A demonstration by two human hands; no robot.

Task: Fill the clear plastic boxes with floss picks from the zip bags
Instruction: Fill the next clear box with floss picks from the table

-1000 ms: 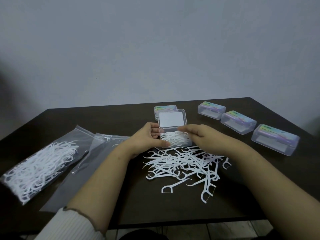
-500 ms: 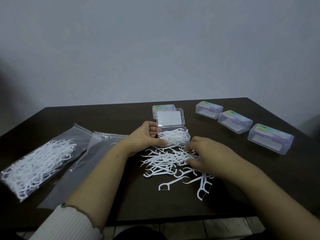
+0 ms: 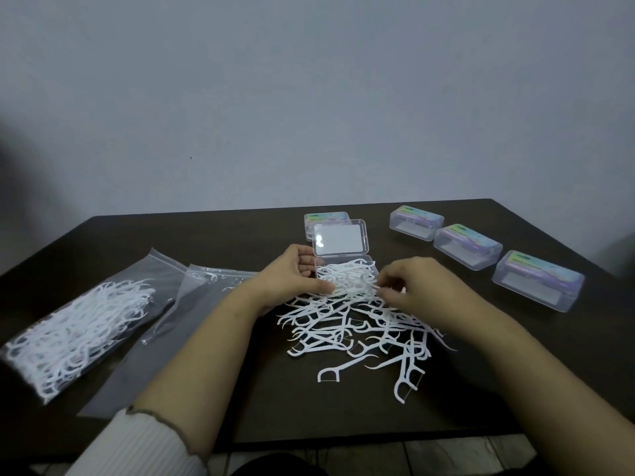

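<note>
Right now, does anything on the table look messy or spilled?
Yes. Loose white floss picks lie in a tangled heap on the dark table, in front of the open clear plastic box, not inside it.

Clear plastic boxes: five in all. One open box [image 3: 347, 274], lid [image 3: 340, 238] raised, at table centre. Four closed boxes: one [image 3: 326, 218] at 12 o'clock just behind the open one, three in a row toward 2 o'clock, namely far box [image 3: 416, 222], middle box [image 3: 467, 246], near box [image 3: 537, 280].
Zip bags: two, at 9 o'clock. One full bag [image 3: 74, 329]; one flat bag [image 3: 165, 338].
Floss picks: one loose heap [image 3: 357, 331] at 6 o'clock of the open box, too tangled to count.
Hands: two, left hand [image 3: 292, 280], right hand [image 3: 419, 290].
Table [image 3: 171, 235]: one.
</note>
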